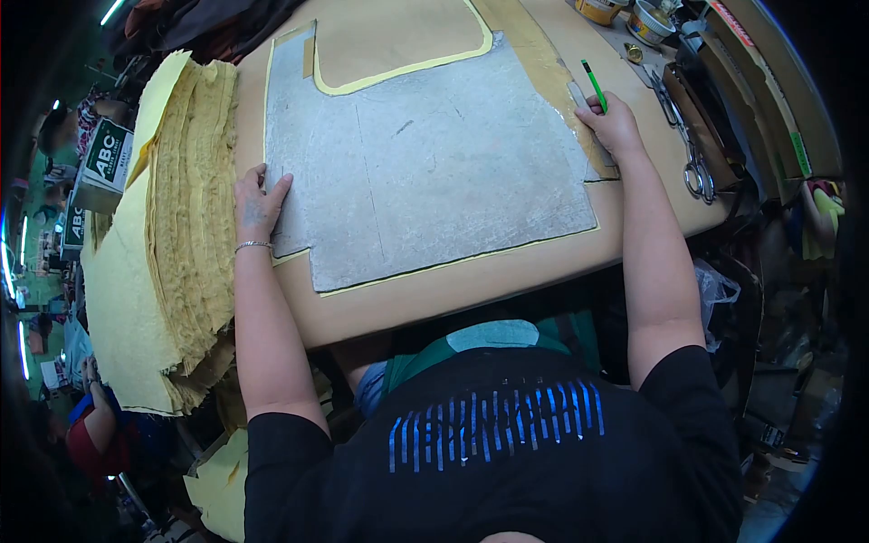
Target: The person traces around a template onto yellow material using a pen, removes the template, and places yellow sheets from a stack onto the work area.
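- Gray template [453, 172]: upper middle of the frame, over a yellow sheet [486, 36].
- Left hand [257, 201]: spread open at its left edge.
- Right hand [613, 125]: closed around a green pencil [594, 84].

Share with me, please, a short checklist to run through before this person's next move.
1. Left hand steadying the panel: ok; it rests at the left edge, thumb on the grey panel.
2. Right hand holding the green pen: ok; it is beside the panel's right edge.
3. Pen's lower end on the work: cannot tell; the hand hides it.
4. Yellow sheet under the panel: ok; a margin shows along the near edge and the cut-out.
5. Scissors clear of the panel: ok; they lie apart, to the right.
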`<state>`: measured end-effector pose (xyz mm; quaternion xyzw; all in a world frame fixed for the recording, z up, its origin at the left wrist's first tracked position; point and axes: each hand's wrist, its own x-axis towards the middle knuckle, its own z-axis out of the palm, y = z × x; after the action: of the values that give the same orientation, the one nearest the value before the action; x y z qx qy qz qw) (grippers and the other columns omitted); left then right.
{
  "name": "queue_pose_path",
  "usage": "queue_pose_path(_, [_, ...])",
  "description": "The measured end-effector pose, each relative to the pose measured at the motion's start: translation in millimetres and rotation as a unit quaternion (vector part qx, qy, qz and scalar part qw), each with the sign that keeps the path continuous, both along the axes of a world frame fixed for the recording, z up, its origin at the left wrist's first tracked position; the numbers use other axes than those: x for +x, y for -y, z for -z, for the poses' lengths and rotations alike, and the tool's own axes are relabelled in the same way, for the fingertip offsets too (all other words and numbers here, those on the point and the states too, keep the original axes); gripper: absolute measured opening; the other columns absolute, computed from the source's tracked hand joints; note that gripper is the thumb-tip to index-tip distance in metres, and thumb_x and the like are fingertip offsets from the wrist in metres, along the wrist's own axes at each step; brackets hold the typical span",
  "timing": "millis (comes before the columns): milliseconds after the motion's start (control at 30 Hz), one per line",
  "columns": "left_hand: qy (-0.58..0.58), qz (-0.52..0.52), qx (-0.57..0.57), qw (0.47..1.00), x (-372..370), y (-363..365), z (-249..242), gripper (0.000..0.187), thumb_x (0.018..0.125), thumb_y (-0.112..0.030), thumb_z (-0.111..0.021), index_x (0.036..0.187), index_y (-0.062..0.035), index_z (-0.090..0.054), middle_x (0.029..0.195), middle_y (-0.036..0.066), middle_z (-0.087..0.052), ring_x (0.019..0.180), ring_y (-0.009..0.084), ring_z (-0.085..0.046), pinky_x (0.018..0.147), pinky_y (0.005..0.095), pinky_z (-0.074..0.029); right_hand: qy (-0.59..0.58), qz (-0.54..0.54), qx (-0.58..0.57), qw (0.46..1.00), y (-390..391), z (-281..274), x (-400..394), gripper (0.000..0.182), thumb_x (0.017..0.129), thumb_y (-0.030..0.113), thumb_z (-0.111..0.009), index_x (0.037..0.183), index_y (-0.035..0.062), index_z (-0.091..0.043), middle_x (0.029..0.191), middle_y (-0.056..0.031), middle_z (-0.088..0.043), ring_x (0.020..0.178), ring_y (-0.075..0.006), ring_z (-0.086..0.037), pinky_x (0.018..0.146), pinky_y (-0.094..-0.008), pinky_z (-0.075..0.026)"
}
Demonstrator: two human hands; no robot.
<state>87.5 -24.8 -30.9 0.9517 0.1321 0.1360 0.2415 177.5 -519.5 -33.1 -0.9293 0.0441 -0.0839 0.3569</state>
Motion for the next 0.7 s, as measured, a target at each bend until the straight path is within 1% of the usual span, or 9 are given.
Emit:
queue_pose_path(133, [0.016, 0.015, -0.018, 1.0, 4.1, -6.8, 9.5, 0.056, 0.065, -0.033, -0.067, 0.105, 0.0018, -0.049, 0.098, 0.021, -0.047, 0.09, 0.0308, -0.049, 0.081, 0.0355, -0.04, 0.034, -0.023, -0.003, 0.999, 7.2, 8.8, 5.5, 0.033, 0.065, 0.018, -0.069, 0.088, -0.0014, -0.054, 0.077, -0.0104, -0.058, 0.07, -0.0172, -0.055, 0.063, -0.0297, -0.044])
queue_pose_path(200, [0.031, -0.001, 0.011, 0.999, 6.5, -7.6, 14.5, 0.054, 0.063, -0.031, -0.069, 0.101, 0.0016, -0.05, 0.097, 0.022, -0.049, 0.089, 0.0319, -0.049, 0.081, 0.036, -0.04, 0.005, -0.011, 0.049, 0.999, 3.0, 5.1, 2.8, 0.034, 0.065, 0.015, -0.069, 0.09, -0.0023, -0.054, 0.077, -0.0082, -0.057, 0.07, -0.0148, -0.054, 0.062, -0.028, -0.044])
queue_pose_path(233, [0.012, 0.009, 0.008, 1.0, 2.8, -2.2, 4.2, 0.053, 0.062, -0.031, -0.07, 0.1, 0.0009, -0.051, 0.097, 0.022, -0.05, 0.09, 0.0326, -0.049, 0.081, 0.0356, -0.04, 0.026, -0.023, 0.035, 0.999, 6.6, 10.2, 5.6, 0.034, 0.065, 0.014, -0.069, 0.091, -0.0034, -0.053, 0.078, -0.0072, -0.056, 0.07, -0.0141, -0.053, 0.062, -0.027, -0.044])
queue_pose_path(267, [0.009, -0.001, 0.005, 1.0, 0.3, 1.4, -0.2, 0.054, 0.061, -0.032, -0.07, 0.1, 0.0008, -0.051, 0.096, 0.021, -0.05, 0.091, 0.0326, -0.049, 0.081, 0.0354, -0.04, 0.026, -0.038, 0.067, 0.997, 12.0, 16.3, 10.0, 0.035, 0.066, 0.015, -0.068, 0.091, -0.004, -0.053, 0.079, -0.0083, -0.056, 0.069, -0.0146, -0.053, 0.062, -0.0271, -0.044])
queue_pose_path(433, [-0.046, -0.016, -0.019, 0.999, -2.5, 2.6, -16.2, 0.058, 0.064, -0.036, -0.068, 0.107, -0.0014, -0.049, 0.101, 0.018, -0.048, 0.092, 0.0267, -0.05, 0.081, 0.0323, -0.041, -0.002, -0.033, 0.001, 0.999, 7.0, 1.2, 4.9, 0.03, 0.071, 0.015, -0.065, 0.092, -0.0036, -0.053, 0.078, -0.0076, -0.056, 0.073, -0.0147, -0.052, 0.069, -0.0259, -0.042])
queue_pose_path(533, [-0.071, -0.01, -0.031, 0.997, -3.4, 2.0, -24.4, 0.062, 0.064, -0.036, -0.068, 0.111, -0.0023, -0.046, 0.105, 0.019, -0.046, 0.097, 0.028, -0.048, 0.084, 0.032, -0.039, 0.012, -0.046, 0.025, 0.999, 12.6, 5.3, 6.5, 0.027, 0.073, 0.016, -0.064, 0.09, -0.0022, -0.053, 0.075, -0.0048, -0.054, 0.067, -0.0116, -0.049, 0.063, -0.0234, -0.041])
queue_pose_path(633, [-0.058, 0.036, -0.008, 0.998, -19.9, 4.5, -37.9, 0.065, 0.063, -0.034, -0.069, 0.114, -0.0029, -0.043, 0.108, 0.02, -0.044, 0.103, 0.0306, -0.044, 0.088, 0.0326, -0.037, 0.057, 0.047, 0.157, 0.985, 18.0, 8.3, 3.2, 0.024, 0.074, 0.016, -0.063, 0.089, -0.0011, -0.053, 0.072, -0.0021, -0.051, 0.064, -0.0081, -0.046, 0.057, -0.0202, -0.038])
queue_pose_path(667, [-0.049, 0.055, 0.002, 0.997, -25.7, 4.1, -41.0, 0.066, 0.062, -0.033, -0.069, 0.115, -0.0032, -0.042, 0.109, 0.02, -0.044, 0.105, 0.0315, -0.043, 0.089, 0.033, -0.036, 0.075, 0.103, 0.248, 0.96, 10.9, 3.0, -0.4, 0.02, 0.076, 0.015, -0.06, 0.086, -0.0003, -0.053, 0.071, -0.0008, -0.051, 0.062, -0.0071, -0.045, 0.053, -0.0179, -0.036])
queue_pose_path(700, [-0.059, 0.071, 0.013, 0.996, -29.9, 0.4, -40.8, 0.068, 0.062, -0.031, -0.069, 0.116, -0.0032, -0.041, 0.11, 0.019, -0.043, 0.107, 0.032, -0.042, 0.09, 0.0333, -0.035, 0.096, 0.099, 0.33, 0.934, 2.2, -0.9, 3.7, 0.019, 0.078, 0.016, -0.058, 0.087, 0.0003, -0.053, 0.073, -0.0012, -0.051, 0.063, -0.0076, -0.046, 0.054, -0.0183, -0.036])
